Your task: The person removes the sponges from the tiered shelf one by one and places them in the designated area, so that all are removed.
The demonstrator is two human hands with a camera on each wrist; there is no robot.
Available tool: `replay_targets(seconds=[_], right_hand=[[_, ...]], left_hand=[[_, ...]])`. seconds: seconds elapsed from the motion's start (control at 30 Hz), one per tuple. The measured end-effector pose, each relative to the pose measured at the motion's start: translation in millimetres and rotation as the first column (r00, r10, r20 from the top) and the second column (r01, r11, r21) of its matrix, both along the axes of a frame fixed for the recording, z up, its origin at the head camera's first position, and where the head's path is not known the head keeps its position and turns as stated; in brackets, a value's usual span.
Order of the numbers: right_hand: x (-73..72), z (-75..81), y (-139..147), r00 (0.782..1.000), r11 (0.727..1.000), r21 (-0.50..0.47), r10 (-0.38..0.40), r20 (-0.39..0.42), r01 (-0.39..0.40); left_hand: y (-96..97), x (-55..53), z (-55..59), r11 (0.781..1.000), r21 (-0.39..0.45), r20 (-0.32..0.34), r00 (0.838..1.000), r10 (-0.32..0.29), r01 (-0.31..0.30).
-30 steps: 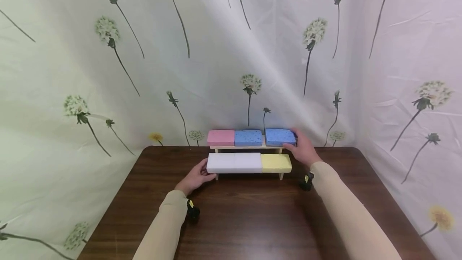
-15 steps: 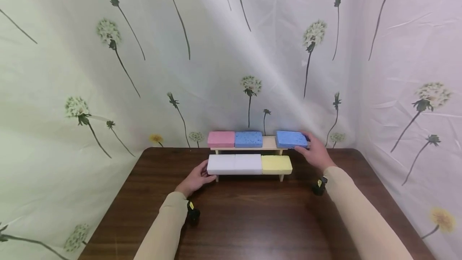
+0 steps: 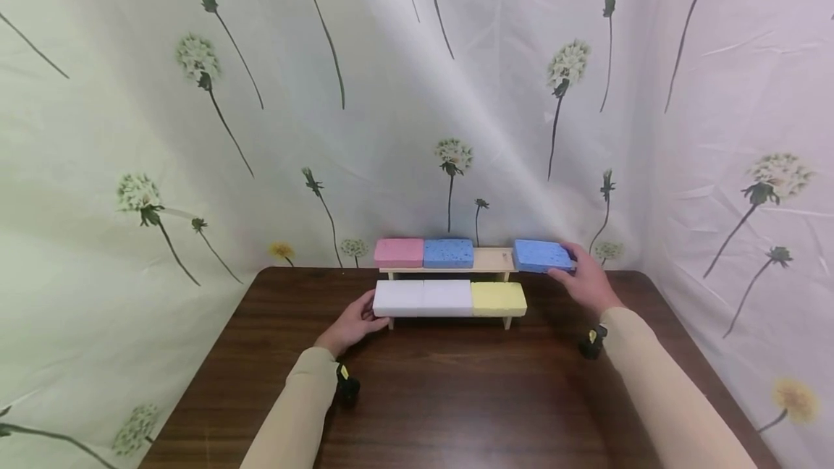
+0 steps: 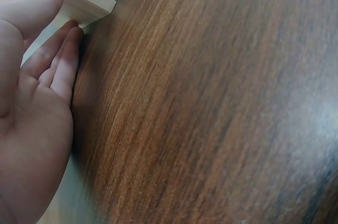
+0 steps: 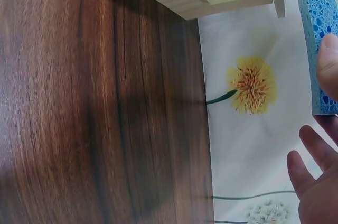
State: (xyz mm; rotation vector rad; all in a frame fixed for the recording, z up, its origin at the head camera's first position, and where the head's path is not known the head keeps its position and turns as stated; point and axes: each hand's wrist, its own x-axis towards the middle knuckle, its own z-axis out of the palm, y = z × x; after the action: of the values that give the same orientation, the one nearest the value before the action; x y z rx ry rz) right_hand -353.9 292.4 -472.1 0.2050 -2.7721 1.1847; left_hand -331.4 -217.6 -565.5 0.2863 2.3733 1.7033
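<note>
My right hand (image 3: 589, 282) pinches one end of a blue sponge (image 3: 542, 256). It holds the sponge level with the upper tier, just past the right end of the two-tier wooden stand (image 3: 494, 259). In the right wrist view my thumb (image 5: 328, 65) lies on the porous blue face, with two fingers apart from it below. My left hand (image 3: 352, 323) holds the stand's left end, by the white sponges (image 3: 422, 298); its exact hold is partly hidden. A pink sponge (image 3: 399, 252) and another blue sponge (image 3: 448, 253) lie side by side on the upper tier.
A yellow sponge (image 3: 498, 299) lies beside the white ones on the lower tier. The stand is at the back of a dark wooden table (image 3: 449, 396). A white curtain (image 3: 391, 129) with dandelion prints hangs behind and at both sides.
My right hand has moved right with the blue sponge, from the upper tier to beyond its right end. Bare wood now shows there. The left hand stays at the stand's left end.
</note>
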Motion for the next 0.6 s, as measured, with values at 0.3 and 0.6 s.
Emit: replay_targets(seconds=[0.3, 0.6], right_hand=[[3.7, -0.9, 9.9, 1.0, 1.0, -0.016, -0.015, 0.015, 0.015], [10.1, -9.9, 21.5, 0.999, 1.0, -0.005, -0.01, -0.053, 0.01]], left_hand=[[0.6, 0.9, 1.8, 1.0, 0.003, 0.003, 1.0, 0.007, -0.007], [-0.2, 0.1, -1.5, 1.0, 0.004, 0.01, 1.0, 0.01, -0.01]])
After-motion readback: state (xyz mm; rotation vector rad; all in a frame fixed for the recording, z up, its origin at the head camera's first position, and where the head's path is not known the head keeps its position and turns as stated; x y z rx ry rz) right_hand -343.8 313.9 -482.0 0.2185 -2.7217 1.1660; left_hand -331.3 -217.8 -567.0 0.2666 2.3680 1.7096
